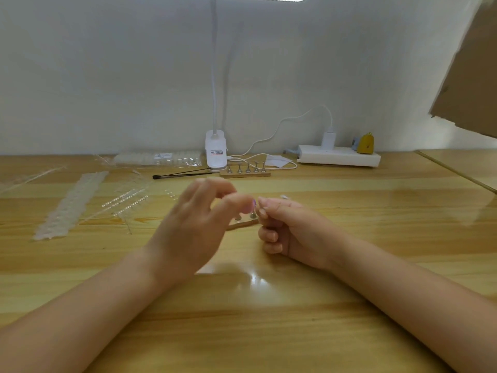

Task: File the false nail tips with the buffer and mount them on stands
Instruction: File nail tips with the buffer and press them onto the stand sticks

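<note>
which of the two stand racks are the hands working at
The near rack, mostly hidden between both hands; the far rack sits untouched by the lamp base.

Single head-worn wide-angle view, facing forward and down, close over wooden table (269,332), toward wall (107,76)

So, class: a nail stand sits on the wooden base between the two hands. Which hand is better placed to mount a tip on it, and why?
Probably the right hand: its pinched fingertips sit almost over the stand. The left hand looks blurred.
</note>
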`<act>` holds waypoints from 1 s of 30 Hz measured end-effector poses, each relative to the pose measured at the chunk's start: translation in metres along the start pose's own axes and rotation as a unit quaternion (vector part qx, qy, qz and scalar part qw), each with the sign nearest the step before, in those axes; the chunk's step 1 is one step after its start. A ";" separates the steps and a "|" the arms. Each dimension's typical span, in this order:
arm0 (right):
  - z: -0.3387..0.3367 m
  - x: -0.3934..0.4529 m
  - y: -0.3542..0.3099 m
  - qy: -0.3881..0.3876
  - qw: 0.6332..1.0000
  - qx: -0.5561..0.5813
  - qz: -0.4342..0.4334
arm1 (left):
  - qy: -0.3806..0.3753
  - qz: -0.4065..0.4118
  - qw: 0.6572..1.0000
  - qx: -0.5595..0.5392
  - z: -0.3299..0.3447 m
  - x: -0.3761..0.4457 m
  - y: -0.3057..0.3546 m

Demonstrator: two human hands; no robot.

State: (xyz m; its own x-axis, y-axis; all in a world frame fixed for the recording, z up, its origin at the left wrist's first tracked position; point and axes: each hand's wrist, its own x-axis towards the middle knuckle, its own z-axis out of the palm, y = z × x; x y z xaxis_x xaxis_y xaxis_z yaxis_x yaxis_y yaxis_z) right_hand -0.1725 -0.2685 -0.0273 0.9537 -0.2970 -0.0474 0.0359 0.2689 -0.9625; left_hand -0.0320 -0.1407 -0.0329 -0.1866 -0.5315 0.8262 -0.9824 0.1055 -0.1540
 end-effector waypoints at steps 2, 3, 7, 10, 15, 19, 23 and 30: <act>0.000 0.000 0.001 -0.002 1.000 -0.004 -0.001 | 0.023 -0.002 1.000 -0.016 -0.001 0.002 0.003; 0.000 0.001 0.002 -0.009 1.000 -0.014 -0.003 | 0.026 0.033 0.999 -0.020 0.001 0.003 0.009; 0.002 -0.001 0.000 -0.037 0.999 -0.030 -0.011 | -0.010 0.097 0.995 0.002 0.006 -0.001 0.015; 0.000 -0.002 -0.001 -0.023 1.000 -0.003 -0.012 | 0.018 -0.003 1.000 0.021 0.002 0.002 -0.001; 0.001 -0.002 0.000 -0.047 0.999 -0.019 -0.017 | 0.014 0.116 0.993 -0.003 0.006 -0.001 0.022; -0.001 -0.001 -0.001 -0.026 0.999 0.017 -0.006 | -0.002 0.021 0.999 0.044 0.003 -0.002 0.001; -0.002 0.000 0.001 -0.029 1.000 0.002 -0.011 | 0.026 0.056 0.998 0.023 0.004 0.000 0.010; -0.002 -0.001 -0.001 -0.023 1.000 0.010 -0.009 | 0.017 -0.027 0.999 0.040 0.003 -0.001 0.002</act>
State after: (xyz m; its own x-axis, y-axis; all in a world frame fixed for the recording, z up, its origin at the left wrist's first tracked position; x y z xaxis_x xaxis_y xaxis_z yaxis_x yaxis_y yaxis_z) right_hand -0.1738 -0.2700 -0.0271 0.9655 -0.2598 -0.0171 0.0589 0.2822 -0.9575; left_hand -0.0335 -0.1421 -0.0357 -0.1346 -0.5058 0.8521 -0.9886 0.0094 -0.1506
